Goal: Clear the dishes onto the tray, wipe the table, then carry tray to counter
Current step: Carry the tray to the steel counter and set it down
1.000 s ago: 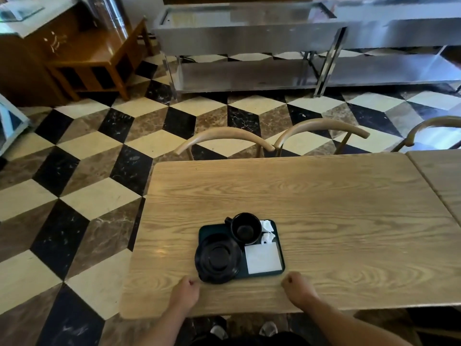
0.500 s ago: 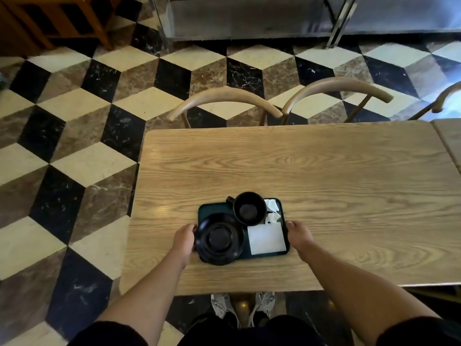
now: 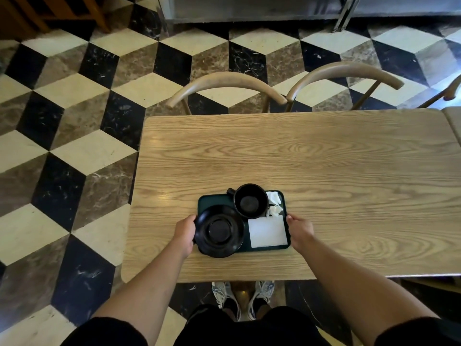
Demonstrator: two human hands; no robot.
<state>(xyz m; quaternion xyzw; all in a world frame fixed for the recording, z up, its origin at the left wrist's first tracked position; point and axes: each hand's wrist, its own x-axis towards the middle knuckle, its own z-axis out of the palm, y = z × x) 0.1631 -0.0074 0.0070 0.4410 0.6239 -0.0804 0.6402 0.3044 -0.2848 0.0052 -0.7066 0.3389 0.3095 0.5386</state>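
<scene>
A dark green tray (image 3: pixel 213 201) sits near the front edge of the wooden table (image 3: pixel 324 176). On it are a black saucer (image 3: pixel 219 231) at the front left, a black cup (image 3: pixel 250 201) behind it, a flat white napkin (image 3: pixel 268 231) and a crumpled white tissue (image 3: pixel 274 204). My left hand (image 3: pixel 184 232) grips the tray's left side by the saucer. My right hand (image 3: pixel 299 231) grips the tray's right edge. The fingertips of both hands are hidden under the tray.
Two curved wooden chair backs (image 3: pixel 225 87) (image 3: pixel 344 76) stand at the table's far side. A second table (image 3: pixel 455 121) adjoins on the right. A steel counter base (image 3: pixel 249 8) lies across the checkered floor. My shoes (image 3: pixel 243 295) show under the table edge.
Both hands moved from the table's front edge forward to the tray's two sides and closed on it. The camera tilted downward.
</scene>
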